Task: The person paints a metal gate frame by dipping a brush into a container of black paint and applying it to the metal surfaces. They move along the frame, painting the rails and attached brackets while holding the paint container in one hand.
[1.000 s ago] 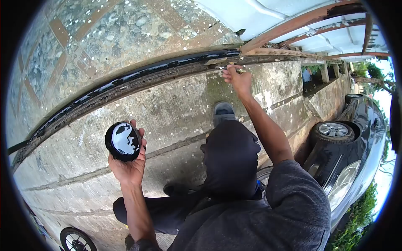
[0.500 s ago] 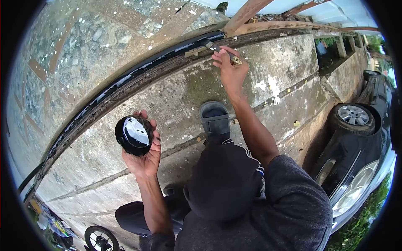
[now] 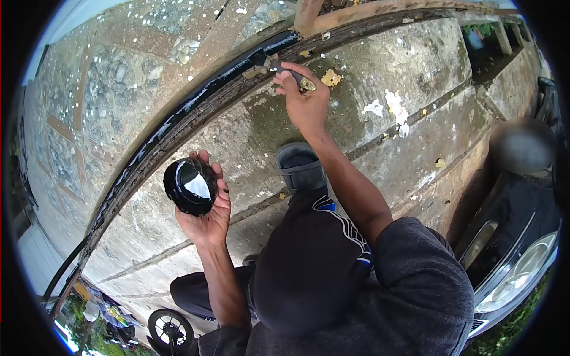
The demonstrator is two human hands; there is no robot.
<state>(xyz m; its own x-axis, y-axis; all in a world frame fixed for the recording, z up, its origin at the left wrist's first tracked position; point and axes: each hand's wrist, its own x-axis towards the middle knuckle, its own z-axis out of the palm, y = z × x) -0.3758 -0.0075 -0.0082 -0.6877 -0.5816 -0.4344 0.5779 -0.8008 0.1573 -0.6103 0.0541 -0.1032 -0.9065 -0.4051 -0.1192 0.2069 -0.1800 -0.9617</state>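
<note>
My left hand [image 3: 212, 218] holds a round container of glossy black paint [image 3: 191, 186] from below and the side, fingers curled round its right edge. My right hand [image 3: 304, 98] grips a paintbrush [image 3: 288, 72] by its handle. The dark bristles touch or hover just over a black-painted metal rail [image 3: 208, 89], which curves along the edge of the concrete. Wet shine shows along the rail. Dark stains mark some fingertips of my left hand.
A rusty brown post [image 3: 306, 16] rises at the rail's upper end. My sandalled foot [image 3: 300, 166] rests on the concrete [image 3: 249, 142]. A black car [image 3: 504, 237] stands at the right, a spoked wheel [image 3: 170, 330] at the lower left. A stone-patterned surface [image 3: 119, 77] lies beyond the rail.
My right hand and the brush have moved left and slightly down along the rail. The whole view has shifted a little. My left hand still holds the container.
</note>
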